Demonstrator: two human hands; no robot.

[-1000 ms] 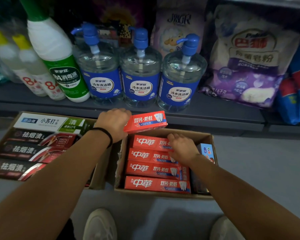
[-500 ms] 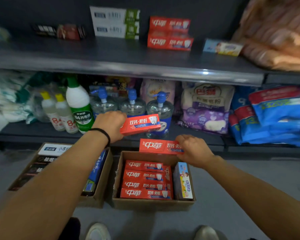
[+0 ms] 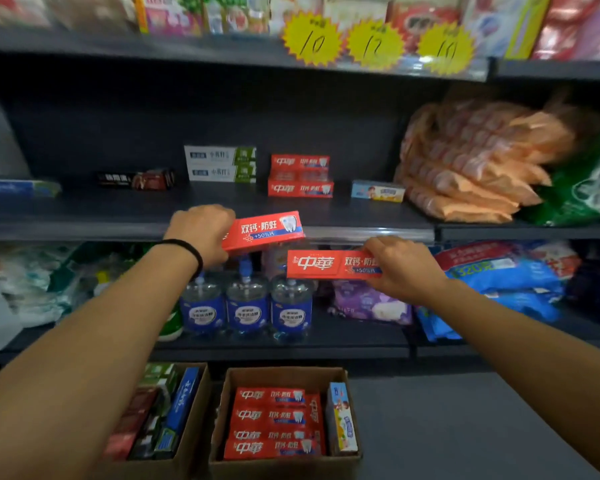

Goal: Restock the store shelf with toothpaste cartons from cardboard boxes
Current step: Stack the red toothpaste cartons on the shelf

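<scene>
My left hand [image 3: 203, 233] grips one end of a red toothpaste carton [image 3: 269, 230], held tilted just in front of the middle shelf's edge [image 3: 84, 226]. A second red carton [image 3: 323, 265] is gripped at its right end by my right hand [image 3: 402, 268], a little lower and to the right. On the middle shelf stands a stack of red cartons [image 3: 300, 176], with white-green cartons [image 3: 220, 164] to its left. Below on the floor, a cardboard box [image 3: 284, 375] holds several more red cartons [image 3: 274, 424].
A second cardboard box [image 3: 194, 427] of mixed cartons sits left of the first. A dark carton [image 3: 136, 178] and a small blue carton [image 3: 378, 190] lie on the middle shelf, orange packs [image 3: 471, 161] at its right. Blue pump bottles [image 3: 246, 306] fill the lower shelf.
Both hands rose from the box up to the middle shelf's edge, each carrying a red carton. My view tilted upward, bringing the top shelf with yellow price tags into sight.
</scene>
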